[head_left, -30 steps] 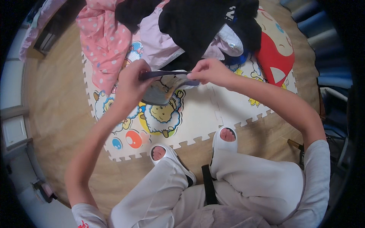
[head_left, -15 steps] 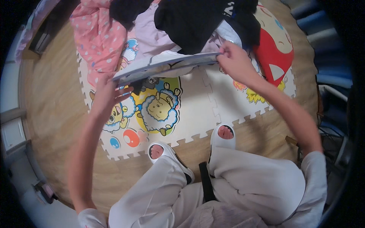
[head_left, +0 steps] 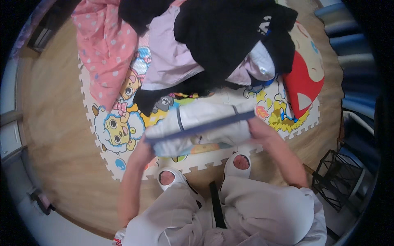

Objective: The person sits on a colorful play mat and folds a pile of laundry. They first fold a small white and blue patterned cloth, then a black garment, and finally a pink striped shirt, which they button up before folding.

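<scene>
Holding a white fabric piece with a navy band [head_left: 201, 129] over the pale foam mat with cartoon prints [head_left: 211, 158].
My left hand [head_left: 144, 151] is closed on the band's left end, my right hand [head_left: 260, 129] on its right end, both blurred; the band runs straight between them above the mat's near part. On the mat's far side lies a rumpled black cloth garment [head_left: 230, 41], at the mat's far left pink polka-dotted cloth [head_left: 106, 49], and at its right edge a red-and-cream cushion [head_left: 301, 84].
</scene>
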Demonstrator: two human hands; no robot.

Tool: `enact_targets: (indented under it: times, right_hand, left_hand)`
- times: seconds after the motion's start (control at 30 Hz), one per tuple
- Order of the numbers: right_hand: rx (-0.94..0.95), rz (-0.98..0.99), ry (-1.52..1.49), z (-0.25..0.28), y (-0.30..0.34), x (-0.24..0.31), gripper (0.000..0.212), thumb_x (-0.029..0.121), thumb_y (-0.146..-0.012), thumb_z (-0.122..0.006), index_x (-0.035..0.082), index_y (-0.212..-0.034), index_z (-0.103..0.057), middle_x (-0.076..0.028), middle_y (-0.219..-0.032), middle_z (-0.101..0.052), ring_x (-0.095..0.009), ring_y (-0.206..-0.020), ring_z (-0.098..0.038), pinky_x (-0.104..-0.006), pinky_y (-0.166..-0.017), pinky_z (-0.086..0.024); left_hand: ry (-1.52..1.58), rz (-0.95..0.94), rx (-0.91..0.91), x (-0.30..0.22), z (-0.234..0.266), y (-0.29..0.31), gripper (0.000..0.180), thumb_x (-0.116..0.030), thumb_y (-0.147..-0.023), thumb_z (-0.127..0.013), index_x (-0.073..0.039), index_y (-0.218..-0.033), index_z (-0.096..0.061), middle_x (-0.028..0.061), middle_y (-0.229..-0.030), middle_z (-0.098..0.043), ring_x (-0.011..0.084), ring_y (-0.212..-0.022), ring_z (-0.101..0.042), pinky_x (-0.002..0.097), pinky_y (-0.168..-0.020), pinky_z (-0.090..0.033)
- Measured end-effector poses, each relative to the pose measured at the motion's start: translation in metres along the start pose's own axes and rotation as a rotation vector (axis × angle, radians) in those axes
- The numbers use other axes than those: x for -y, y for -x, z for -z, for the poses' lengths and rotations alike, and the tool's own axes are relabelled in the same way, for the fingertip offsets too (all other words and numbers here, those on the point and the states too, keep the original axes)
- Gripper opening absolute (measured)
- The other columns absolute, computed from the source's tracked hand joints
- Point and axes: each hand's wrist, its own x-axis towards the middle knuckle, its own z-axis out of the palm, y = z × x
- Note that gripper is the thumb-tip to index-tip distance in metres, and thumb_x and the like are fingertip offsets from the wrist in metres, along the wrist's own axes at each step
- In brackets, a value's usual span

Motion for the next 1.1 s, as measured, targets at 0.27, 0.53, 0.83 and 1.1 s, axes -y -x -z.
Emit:
enact_targets:
  times: [0.27, 0.53, 0.83, 1.1]
  right_hand:
    - [0.613, 0.751, 2.318, 0.005, -0.01, 0.008, 0.012, 0.018, -0.072, -0.067, 0.01, -0.066, -0.061, -0.003, -0.07, -0.063, -0.021, -0.078, -0.059, -0.0313, -0.075, -0.043]
    - [0.376, 1.316, 1.462, -0.012, 0.011, 0.063, 0.023, 0.015, -0.076, -0.075, 0.004, -0.071, -0.055, -0.009, -0.073, -0.058, -0.031, -0.08, -0.059, -0.043, -0.088, -0.05]
    - [0.265, 1.101, 1.988, -0.011, 0.018, 0.042, 0.026, 0.031, -0.077, -0.069, 0.006, -0.078, -0.062, -0.008, -0.075, -0.061, -0.027, -0.084, -0.059, -0.0375, -0.098, -0.043]
    - [0.009, 1.636, 1.683, -0.03, 0.035, 0.057, 0.021, 0.022, -0.072, -0.073, 0.007, -0.068, -0.06, -0.004, -0.076, -0.063, -0.026, -0.079, -0.062, -0.0377, -0.089, -0.048]
  left_hand:
    - [-2.26, -0.437, 0.595, -0.052, -0.049, 0.047, 0.029, -0.036, -0.082, -0.06, -0.011, -0.095, -0.063, 0.0062, -0.085, -0.063, 0.0263, -0.091, -0.058, 0.0376, -0.091, -0.04]
    - [-1.931, -1.155, 0.454, -0.084, -0.03, 0.038, 0.03, -0.03, -0.076, -0.073, -0.006, -0.079, -0.054, 0.0086, -0.071, -0.057, 0.0278, -0.079, -0.059, 0.0392, -0.084, -0.047]
    - [-2.034, -1.107, 0.22, -0.057, -0.037, 0.044, 0.026, -0.031, -0.07, -0.075, -0.005, -0.068, -0.07, 0.0111, -0.083, -0.063, 0.0262, -0.102, -0.059, 0.04, -0.104, -0.039]
    - [-1.983, -1.496, -0.218, -0.07, -0.047, 0.067, 0.016, -0.025, -0.076, -0.073, -0.012, -0.075, -0.065, -0.0004, -0.069, -0.058, 0.0165, -0.09, -0.06, 0.059, -0.106, -0.032]
